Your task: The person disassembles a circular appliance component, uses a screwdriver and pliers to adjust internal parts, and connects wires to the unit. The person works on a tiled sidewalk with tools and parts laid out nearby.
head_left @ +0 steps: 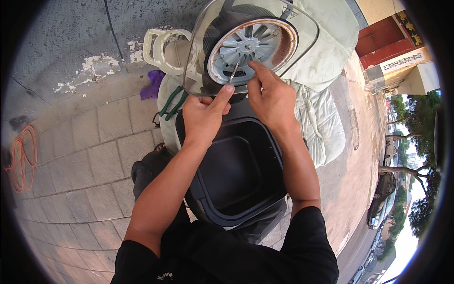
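My left hand [206, 115] is closed, pinching a thin metal rod [234, 71] between thumb and fingers. The rod points up at a pale metal fan [249, 46] with slotted blades. Around the fan runs a rust-stained metal ring [287, 41], set in a raised lid with a clear, rounded rim [187, 71]. My right hand [273, 97] has its index finger stretched to the fan's lower edge. Its other fingers are bent, and nothing shows in them. Below both hands, between my forearms, is a black, square-mouthed appliance body [231, 165], its deep cavity facing up.
Left of the lid lie a cream plastic ring frame with a handle [150, 51], green-handled pliers [174, 102] and a purple cloth [152, 85]. A pale quilted cover [319, 120] spreads behind and right. An orange cable coil [23, 158] rests on the paving at far left, near a grey wall [71, 42].
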Available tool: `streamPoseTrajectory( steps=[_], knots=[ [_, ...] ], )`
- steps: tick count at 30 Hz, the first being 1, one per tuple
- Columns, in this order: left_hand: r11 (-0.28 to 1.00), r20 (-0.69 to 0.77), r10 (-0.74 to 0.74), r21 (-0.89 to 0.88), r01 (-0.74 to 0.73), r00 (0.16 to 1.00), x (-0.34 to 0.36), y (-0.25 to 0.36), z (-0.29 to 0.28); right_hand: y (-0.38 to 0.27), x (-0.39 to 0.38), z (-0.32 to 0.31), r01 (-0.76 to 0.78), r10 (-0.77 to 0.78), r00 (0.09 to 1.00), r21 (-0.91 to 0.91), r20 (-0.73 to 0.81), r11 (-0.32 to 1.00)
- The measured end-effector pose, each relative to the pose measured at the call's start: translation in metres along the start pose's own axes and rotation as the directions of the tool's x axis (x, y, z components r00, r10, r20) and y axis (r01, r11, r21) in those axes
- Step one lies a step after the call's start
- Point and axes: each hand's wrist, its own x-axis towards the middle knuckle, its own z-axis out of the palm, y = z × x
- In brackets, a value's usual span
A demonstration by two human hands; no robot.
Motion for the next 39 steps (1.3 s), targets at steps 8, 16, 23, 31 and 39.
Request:
streamPoseTrajectory(
  steps=[8,16,23,31,39],
  knots=[
    [0.999,0.009,-0.046,0.03,0.045,0.999,-0.001,-0.001,-0.003,0.001,0.002,-0.004,-0.057,0.057,0.998,0.011,-0.009,0.998],
    [0.984,0.169,0.089,0.135,-0.113,0.982,-0.043,0.008,-0.026,-0.001,0.002,-0.003,-0.125,0.131,0.989,0.078,-0.069,0.989],
    [0.78,-0.037,0.614,0.178,-0.599,0.788,-0.04,0.058,-0.041,-0.001,-0.001,0.001,-0.222,0.226,0.974,0.17,0.0,0.96],
    [0.651,0.095,0.695,0.335,-0.681,0.712,-0.039,0.115,-0.051,0.007,-0.003,-0.003,-0.237,0.293,0.88,0.189,-0.374,0.953],
    [0.967,0.583,0.086,0.146,-0.209,0.808,-0.077,0.055,-0.031,0.027,-0.032,-0.048,-0.543,0.516,0.829,0.531,0.215,0.65]
  ],
)
